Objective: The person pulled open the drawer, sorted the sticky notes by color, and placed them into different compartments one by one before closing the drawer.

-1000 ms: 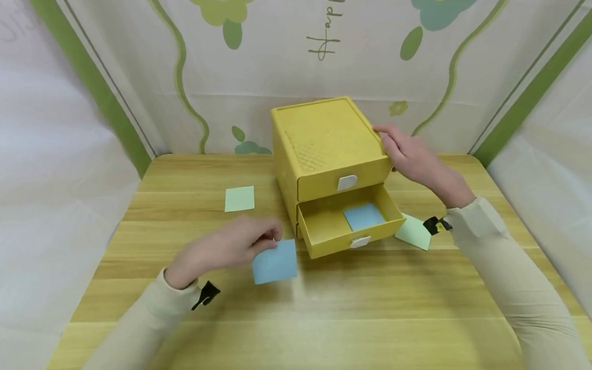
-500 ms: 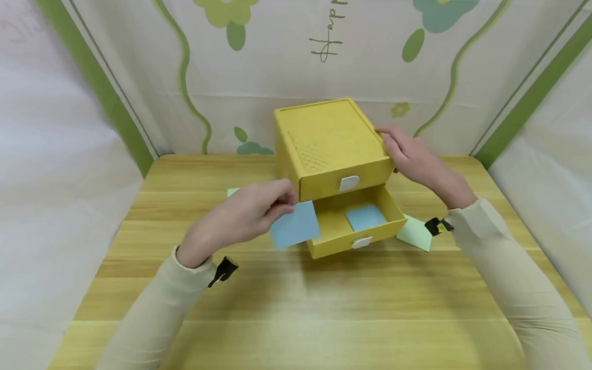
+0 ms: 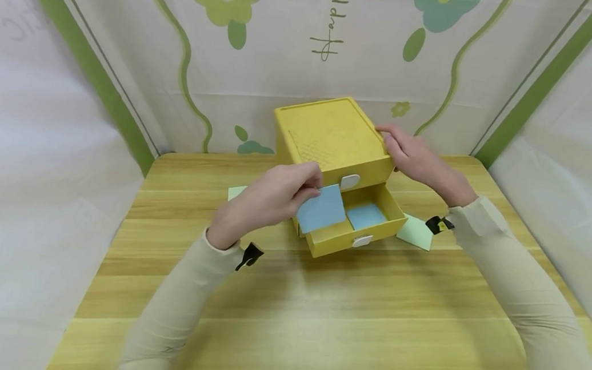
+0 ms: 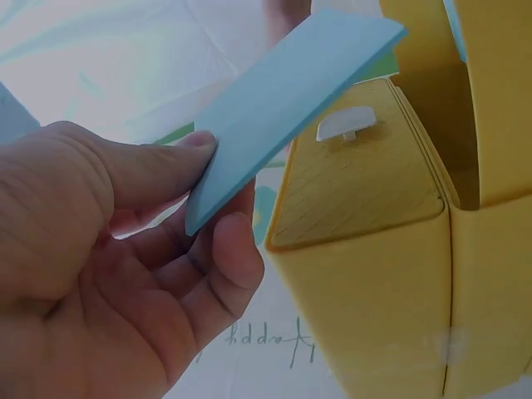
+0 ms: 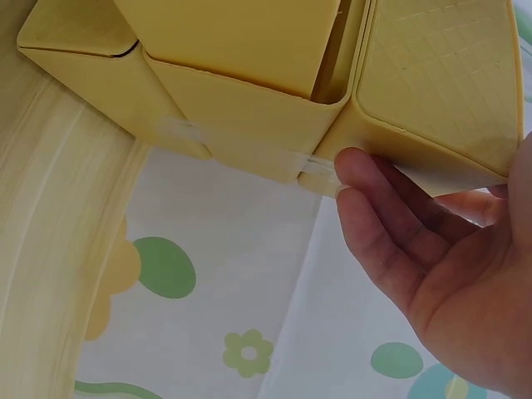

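The wooden table [image 3: 306, 333] fills the lower frame of the head view, and the yellow cabinet [image 3: 330, 128] stands on it near the centre, its lower drawer [image 3: 336, 244] pulled out toward the bottom edge. The right hand [image 3: 417, 159], right of centre, rests against the cabinet's right side, its fingers lying along it; the left hand [image 3: 281, 194], left of the drawer, pinches a blue notepad [image 3: 321, 209] between thumb and fingers. The hands are apart, with the cabinet between them. The left one is nearer the drawer's opening, and its pad, squarish with no clear long axis, hangs tilted across the opening's left part; how high above it, I cannot tell. Just right of that, a second blue pad [image 3: 366, 217] lies flat inside. Green paper [image 3: 415, 233] lies beside the drawer's right side.
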{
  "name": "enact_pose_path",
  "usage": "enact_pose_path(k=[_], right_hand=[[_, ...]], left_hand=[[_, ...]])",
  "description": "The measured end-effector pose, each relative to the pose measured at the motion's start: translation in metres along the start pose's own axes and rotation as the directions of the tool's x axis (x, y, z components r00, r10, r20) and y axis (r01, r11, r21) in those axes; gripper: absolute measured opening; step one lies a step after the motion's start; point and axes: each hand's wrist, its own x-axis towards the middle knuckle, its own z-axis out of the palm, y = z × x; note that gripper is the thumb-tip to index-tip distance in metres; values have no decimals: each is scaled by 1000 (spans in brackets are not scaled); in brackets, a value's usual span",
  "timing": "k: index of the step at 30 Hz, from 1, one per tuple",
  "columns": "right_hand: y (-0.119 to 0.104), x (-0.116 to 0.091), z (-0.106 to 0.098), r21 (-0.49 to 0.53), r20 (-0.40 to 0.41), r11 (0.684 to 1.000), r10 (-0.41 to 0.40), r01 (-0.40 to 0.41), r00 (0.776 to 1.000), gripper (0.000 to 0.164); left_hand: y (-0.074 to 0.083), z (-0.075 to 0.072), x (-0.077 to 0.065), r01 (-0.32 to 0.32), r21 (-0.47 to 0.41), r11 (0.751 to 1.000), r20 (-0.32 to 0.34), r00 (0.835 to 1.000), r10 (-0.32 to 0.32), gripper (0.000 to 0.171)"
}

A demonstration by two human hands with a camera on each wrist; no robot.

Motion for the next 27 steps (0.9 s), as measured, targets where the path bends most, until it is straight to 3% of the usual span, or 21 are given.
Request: enact_pose_path(k=[10, 16, 20, 27], right_hand=[[1, 2, 1, 18, 5, 1000, -3, 2, 1000, 51], [2, 1, 2, 16, -6, 1000, -5, 5, 1000, 49], [3, 1, 2, 14, -18, 1000, -2, 2, 1000, 48], [3, 1, 2, 18, -12, 1000, -4, 4, 1000, 50]], left_hand=[[7, 16, 24, 28, 73, 997, 51, 998, -32, 7], [18, 26, 29, 71, 169, 983, 81, 993, -86, 8], [19, 36, 31, 67, 213, 975, 97, 991, -89, 4], [17, 51, 32, 83, 219, 972, 117, 987, -111, 4]])
